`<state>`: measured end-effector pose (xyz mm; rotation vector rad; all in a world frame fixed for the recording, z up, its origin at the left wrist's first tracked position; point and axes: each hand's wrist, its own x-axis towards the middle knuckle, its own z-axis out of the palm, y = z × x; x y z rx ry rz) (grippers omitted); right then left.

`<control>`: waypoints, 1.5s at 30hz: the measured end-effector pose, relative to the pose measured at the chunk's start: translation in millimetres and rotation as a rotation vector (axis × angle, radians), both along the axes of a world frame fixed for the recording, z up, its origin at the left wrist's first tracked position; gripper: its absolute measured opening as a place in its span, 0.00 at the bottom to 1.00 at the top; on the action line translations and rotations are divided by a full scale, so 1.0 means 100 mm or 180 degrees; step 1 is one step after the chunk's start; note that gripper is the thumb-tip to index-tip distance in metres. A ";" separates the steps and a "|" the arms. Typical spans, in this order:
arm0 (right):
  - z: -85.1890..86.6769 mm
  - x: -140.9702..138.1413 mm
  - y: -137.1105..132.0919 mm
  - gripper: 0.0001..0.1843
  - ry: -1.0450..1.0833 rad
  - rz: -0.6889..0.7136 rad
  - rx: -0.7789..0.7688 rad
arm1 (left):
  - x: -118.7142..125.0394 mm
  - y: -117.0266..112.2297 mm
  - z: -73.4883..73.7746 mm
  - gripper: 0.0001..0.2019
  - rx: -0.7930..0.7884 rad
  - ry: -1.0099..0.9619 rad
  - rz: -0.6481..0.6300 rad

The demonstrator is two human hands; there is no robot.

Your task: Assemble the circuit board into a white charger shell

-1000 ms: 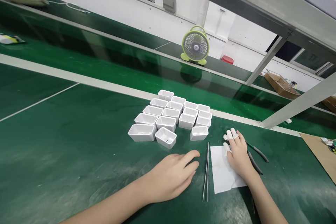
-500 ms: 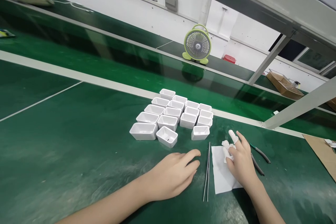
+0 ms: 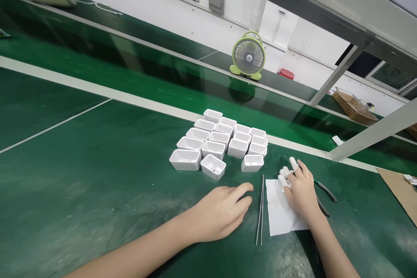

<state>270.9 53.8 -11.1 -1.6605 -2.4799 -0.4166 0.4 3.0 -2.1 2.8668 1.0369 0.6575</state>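
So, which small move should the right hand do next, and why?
Probably it should slide left and pick up the tweezers. The right hand rests on the white paper with covered fingers, holding nothing, and the tweezers lie free just beside it, between both hands.

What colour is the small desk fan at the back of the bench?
Light green, with a grey grille; the desk fan shows clearly in the head view.
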 end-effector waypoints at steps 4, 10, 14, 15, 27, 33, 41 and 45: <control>-0.09 0.15 0.02 0.23 0.0585 0.0125 -0.0067 | -0.01 -0.01 0.02 0.06 0.0019 -0.0004 0.0035; -0.12 0.19 0.03 0.35 0.0997 0.0150 0.0224 | 0.00 -0.01 0.03 0.06 0.0011 -0.0025 0.0005; -0.13 0.14 0.02 0.34 0.0473 0.0084 0.0137 | 0.00 -0.01 0.02 0.05 0.0019 -0.0041 0.0007; -0.13 0.13 0.01 0.34 0.0411 0.0091 0.0102 | 0.00 -0.01 0.01 0.05 0.0021 -0.0044 0.0002; -0.07 0.16 0.00 0.17 0.0576 -0.0037 -0.0025 | 0.00 -0.02 0.02 0.07 -0.0008 0.0067 -0.0021; -0.02 0.20 0.00 0.21 0.0984 0.0229 0.0251 | 0.00 0.00 0.00 0.07 0.0028 0.0002 -0.0013; -0.11 0.21 0.03 0.25 0.0825 0.0079 0.0019 | 0.00 -0.03 0.01 0.10 -0.0003 -0.0145 0.0115; -0.06 0.19 0.01 0.20 0.0914 0.0154 0.0030 | 0.00 -0.01 0.01 0.14 0.0051 -0.0500 0.0450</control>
